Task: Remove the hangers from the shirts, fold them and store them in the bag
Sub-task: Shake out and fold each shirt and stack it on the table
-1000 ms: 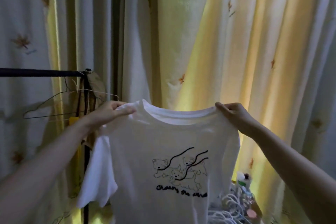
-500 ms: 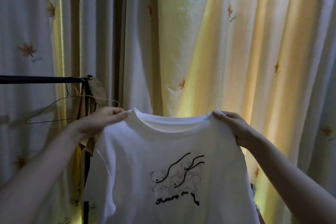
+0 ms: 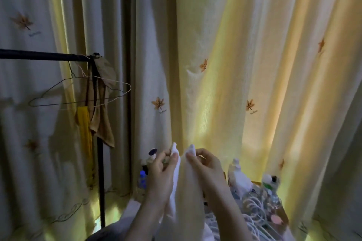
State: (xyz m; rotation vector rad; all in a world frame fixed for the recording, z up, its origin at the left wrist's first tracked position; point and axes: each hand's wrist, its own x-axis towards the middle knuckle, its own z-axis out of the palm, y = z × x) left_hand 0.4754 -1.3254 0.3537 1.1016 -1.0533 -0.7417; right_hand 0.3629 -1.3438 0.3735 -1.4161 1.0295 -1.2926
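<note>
Your left hand (image 3: 161,176) pinches one top corner of the white cotton T-shirt (image 3: 186,197) between thumb and fingers. Your right hand (image 3: 209,170) pinches the other top corner just beside it, so the two hands are almost touching. The shirt hangs down between your forearms as a narrow, doubled-over strip, with its printed front out of sight.

Low on the right, near your right forearm, lies a heap of white plastic hangers (image 3: 254,205). A white spray bottle (image 3: 238,176) stands behind the heap. Behind your left hand stands a small bottle with a blue cap (image 3: 142,175).

Further left, a black metal clothes rail (image 3: 45,57) carries two bare thin wire hangers (image 3: 78,94). A tan cloth (image 3: 101,123) and a yellow cloth (image 3: 84,123) hang by its upright post. A cream curtain with orange maple leaves (image 3: 235,45) fills the background.
</note>
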